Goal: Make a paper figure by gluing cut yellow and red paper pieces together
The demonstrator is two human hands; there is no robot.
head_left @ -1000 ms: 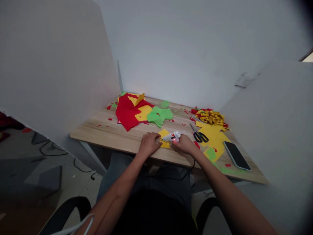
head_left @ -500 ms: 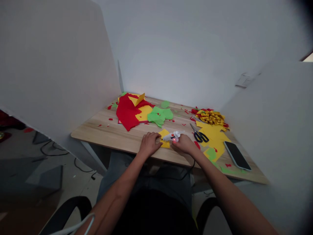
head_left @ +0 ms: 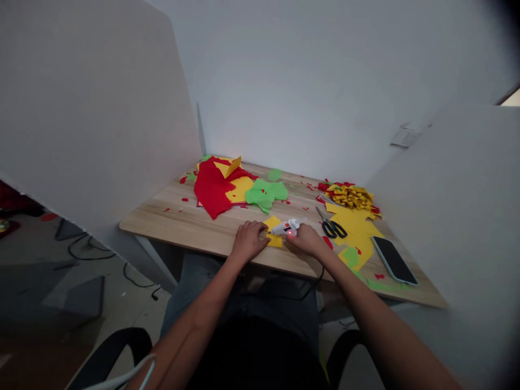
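Observation:
A white hot glue gun (head_left: 285, 226) with a glowing red light is in the grip of my right hand (head_left: 305, 239), its nozzle pointing left over a small yellow felt piece (head_left: 275, 241). My left hand (head_left: 248, 239) holds the left edge of that piece down on the table, thumb and fingertips on either side of the nozzle tip. Whether the nozzle touches the felt I cannot tell. To the right of my right hand lie black-handled scissors (head_left: 333, 227), partly on a large yellow sheet (head_left: 354, 226).
Red felt (head_left: 211, 189) and green felt (head_left: 266, 194) lie at the back of the wooden table (head_left: 174, 230). A ruffled yellow bundle (head_left: 351, 196) sits back right, a phone (head_left: 394, 260) at front right. The glue gun's cord (head_left: 312, 287) hangs off the front edge. Partitions enclose both sides.
The view has shifted very slightly. Both hands, the glue gun and the small yellow piece stay in practically the same places.

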